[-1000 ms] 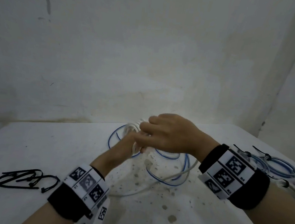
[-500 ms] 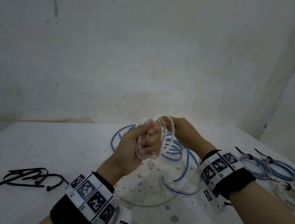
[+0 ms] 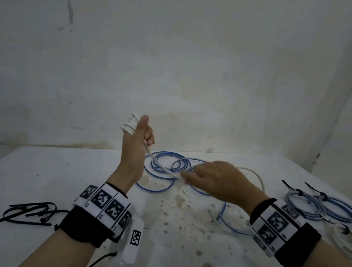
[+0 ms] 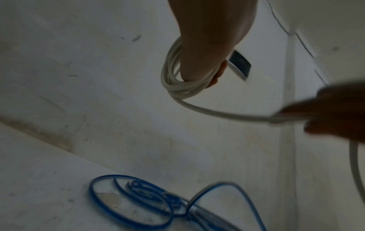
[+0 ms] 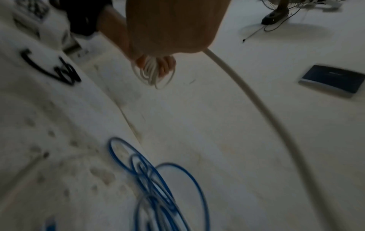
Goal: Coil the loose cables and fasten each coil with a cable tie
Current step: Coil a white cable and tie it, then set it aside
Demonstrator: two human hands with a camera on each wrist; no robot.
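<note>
Black cable ties (image 3: 23, 212): loose pile, worktop (image 3: 41, 169) far left, unused. Left hand (image 3: 137, 143): raised, fingers curled round the white cable's (image 3: 162, 167) wound loops, thumb up. Blue cable (image 3: 163, 170): loose on worktop, centre, uncoiled. Right hand (image 3: 215, 181): fingers pinch the white cable's free run; winding unfinished, untied. Tied coils (image 3: 321, 208): far right, apparently done, two blue, one whitish.

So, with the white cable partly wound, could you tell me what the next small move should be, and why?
Probably the right hand should carry the white cable up and lay another loop over the left hand. The left hand already grips several white loops, while more white cable trails on the table, so tying seems premature.
</note>
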